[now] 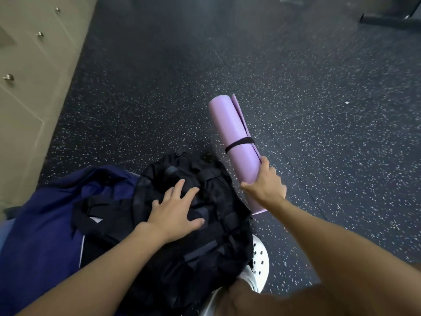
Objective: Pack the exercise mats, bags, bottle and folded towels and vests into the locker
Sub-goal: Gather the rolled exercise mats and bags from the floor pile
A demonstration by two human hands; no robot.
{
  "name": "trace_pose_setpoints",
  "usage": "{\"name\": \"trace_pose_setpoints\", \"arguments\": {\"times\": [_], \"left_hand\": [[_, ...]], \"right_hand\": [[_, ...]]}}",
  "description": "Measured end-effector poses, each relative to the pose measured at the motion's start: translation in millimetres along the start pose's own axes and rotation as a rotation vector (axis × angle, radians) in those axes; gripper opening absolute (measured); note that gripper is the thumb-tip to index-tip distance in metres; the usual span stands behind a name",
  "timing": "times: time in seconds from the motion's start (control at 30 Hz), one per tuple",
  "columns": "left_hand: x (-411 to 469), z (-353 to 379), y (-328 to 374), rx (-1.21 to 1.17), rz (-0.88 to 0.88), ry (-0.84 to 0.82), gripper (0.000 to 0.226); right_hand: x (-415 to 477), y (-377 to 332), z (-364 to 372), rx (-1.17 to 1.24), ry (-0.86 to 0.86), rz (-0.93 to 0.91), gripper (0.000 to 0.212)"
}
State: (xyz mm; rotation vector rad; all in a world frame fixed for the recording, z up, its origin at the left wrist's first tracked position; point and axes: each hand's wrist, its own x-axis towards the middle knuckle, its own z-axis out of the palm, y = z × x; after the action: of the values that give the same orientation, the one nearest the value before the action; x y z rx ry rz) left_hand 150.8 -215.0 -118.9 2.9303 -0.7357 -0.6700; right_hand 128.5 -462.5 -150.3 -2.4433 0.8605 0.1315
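Note:
A rolled lilac exercise mat (232, 133) with a black elastic band around it is held off the floor, pointing away from me; my right hand (265, 184) grips its near end. A black backpack (196, 236) with straps lies below me in the middle. My left hand (175, 210) rests flat on top of it with fingers spread. A dark blue bag (45, 224) lies against the backpack's left side.
Beige lockers (29, 71) with round metal knobs line the left side, doors shut in view. Dark speckled rubber floor (319, 110) spreads ahead and to the right. A white perforated shoe (259, 258) shows below the backpack. A dark machine base (387, 19) sits far right.

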Motion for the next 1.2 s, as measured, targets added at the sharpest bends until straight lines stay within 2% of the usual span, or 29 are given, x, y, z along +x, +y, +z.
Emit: {"name": "trace_pose_setpoints", "arguments": {"times": [0.17,0.33,0.5,0.63,0.73,0.9,1.03,1.1,1.2], "left_hand": [[-27.6,-49.6,-14.4,0.068,0.119,0.261,0.088],[-73.5,-97.4,-46.7,0.109,0.162,0.390,0.089],[-137.7,-114.7,-96.6,0.416,0.196,0.517,0.097],[-201.3,-128.8,-133.7,0.537,0.127,0.642,0.114],[-248.0,-139.9,-162.1,0.589,0.052,0.716,0.117],[-317.6,-155.8,-214.4,0.614,-0.045,0.737,0.110],[-356.7,-171.7,-256.5,0.571,-0.169,0.790,0.099],[-363.4,-180.0,-271.2,0.528,-0.221,0.803,0.094],[-365.0,-194.7,-296.6,0.498,-0.273,0.823,0.092]], "right_hand": [[-41.0,-42.3,-30.6,-0.008,-0.009,-0.175,0.095],[-103.8,-83.9,-49.9,-0.060,-0.099,-0.411,0.085],[-167.3,-139.2,-60.9,-0.123,-0.146,-0.711,0.079],[-220.2,-193.8,-65.5,-0.142,-0.172,-0.897,0.075],[-262.0,-234.7,-65.7,-0.151,-0.187,-1.042,0.072],[-313.7,-295.1,-61.0,-0.167,-0.184,-1.274,0.077],[-323.4,-335.0,-54.7,-0.178,-0.086,-1.429,0.083],[-318.4,-344.1,-54.6,-0.148,-0.050,-1.451,0.089],[-310.2,-360.9,-45.6,-0.053,-0.101,-1.480,0.100]]}}
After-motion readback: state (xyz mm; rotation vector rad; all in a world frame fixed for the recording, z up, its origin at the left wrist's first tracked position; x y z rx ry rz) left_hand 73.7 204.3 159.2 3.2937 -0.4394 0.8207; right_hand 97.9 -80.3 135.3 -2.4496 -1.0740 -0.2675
